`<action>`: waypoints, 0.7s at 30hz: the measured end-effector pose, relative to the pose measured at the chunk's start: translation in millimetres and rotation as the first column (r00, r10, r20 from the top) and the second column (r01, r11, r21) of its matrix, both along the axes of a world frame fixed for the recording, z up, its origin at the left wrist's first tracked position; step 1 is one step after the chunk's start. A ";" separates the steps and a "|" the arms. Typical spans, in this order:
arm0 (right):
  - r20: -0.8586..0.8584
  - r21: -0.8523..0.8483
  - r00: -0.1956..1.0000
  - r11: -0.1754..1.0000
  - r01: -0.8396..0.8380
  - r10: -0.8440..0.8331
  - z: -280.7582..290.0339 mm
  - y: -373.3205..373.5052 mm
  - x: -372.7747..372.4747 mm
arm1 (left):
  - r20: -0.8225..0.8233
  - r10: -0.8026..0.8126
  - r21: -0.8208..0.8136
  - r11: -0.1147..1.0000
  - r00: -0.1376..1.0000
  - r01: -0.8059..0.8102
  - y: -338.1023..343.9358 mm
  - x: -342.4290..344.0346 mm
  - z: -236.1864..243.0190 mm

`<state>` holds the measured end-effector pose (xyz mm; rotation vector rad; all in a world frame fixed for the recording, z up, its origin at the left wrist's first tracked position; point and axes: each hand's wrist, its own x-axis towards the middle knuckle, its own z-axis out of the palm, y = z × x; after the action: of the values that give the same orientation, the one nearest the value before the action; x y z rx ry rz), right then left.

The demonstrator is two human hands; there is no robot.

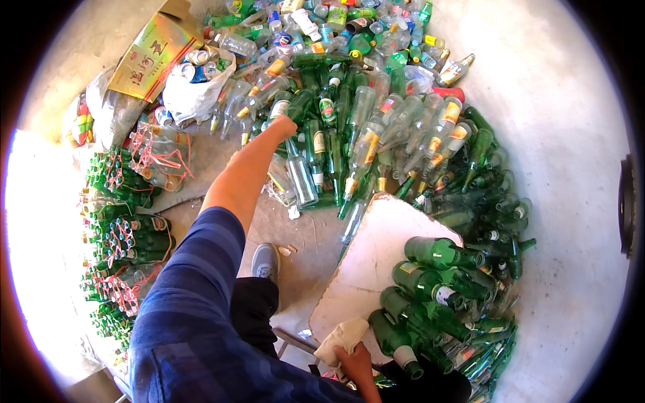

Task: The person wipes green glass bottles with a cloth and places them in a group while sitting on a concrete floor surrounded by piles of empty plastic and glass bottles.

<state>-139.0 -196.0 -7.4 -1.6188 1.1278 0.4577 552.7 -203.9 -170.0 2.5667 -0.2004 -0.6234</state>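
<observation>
1. While the left hand (282,125) reaches into the bottle pile (361,107) ahead, its finger closure cannot be determined; a pale green bottle (302,177) lies just on its near side.
2. Right hand (356,365): fingers curled around a tan cloth (341,334) at the near edge of the white board (383,235).
3. Hazard: drawing one bottle out could make its neighbours slide or break, because they lie loosely across each other.
4. Hazard: green bottles (430,252), lying on their sides along the board's right, could roll off if bumped.
</observation>
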 end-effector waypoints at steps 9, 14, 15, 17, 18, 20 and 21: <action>0.163 0.001 0.986 0.999 -0.040 0.039 37.9 24.2 10.0 | -0.533 0.012 -0.506 0.797 0.846 -0.330 58.4 -91.1 169.4; 0.401 0.111 0.912 0.993 0.048 -0.089 0.2 47.7 -5.6 | -0.518 -0.127 -0.681 0.660 0.846 -0.318 108.4 -241.4 300.7; 0.475 0.187 0.862 0.977 0.098 -0.178 5.7 54.3 -0.9 | -0.496 -0.098 -0.693 0.644 0.863 -0.325 121.9 -282.0 317.0; 0.427 0.500 0.783 0.840 0.212 -0.452 24.5 56.3 14.3 | -0.443 -0.120 -0.758 0.579 0.888 -0.300 141.6 -352.4 318.5; 0.364 0.618 0.783 0.760 0.202 -0.504 22.9 52.0 21.3 | -0.465 -0.154 -0.785 0.527 0.872 -0.325 153.0 -389.6 319.9; 0.347 0.762 0.686 0.619 0.192 -0.640 32.0 54.8 42.7 | -0.487 -0.067 -0.779 0.483 0.871 -0.399 171.6 -460.6 309.9; 0.338 0.823 0.666 0.552 0.132 -0.665 25.4 48.0 52.3 | -0.489 -0.155 -0.814 0.436 0.859 -0.385 182.4 -483.3 287.6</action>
<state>-86.8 -147.9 18.0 -0.5919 0.6186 -0.0060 69.3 -21.5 117.6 1.2729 -0.1103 -0.8141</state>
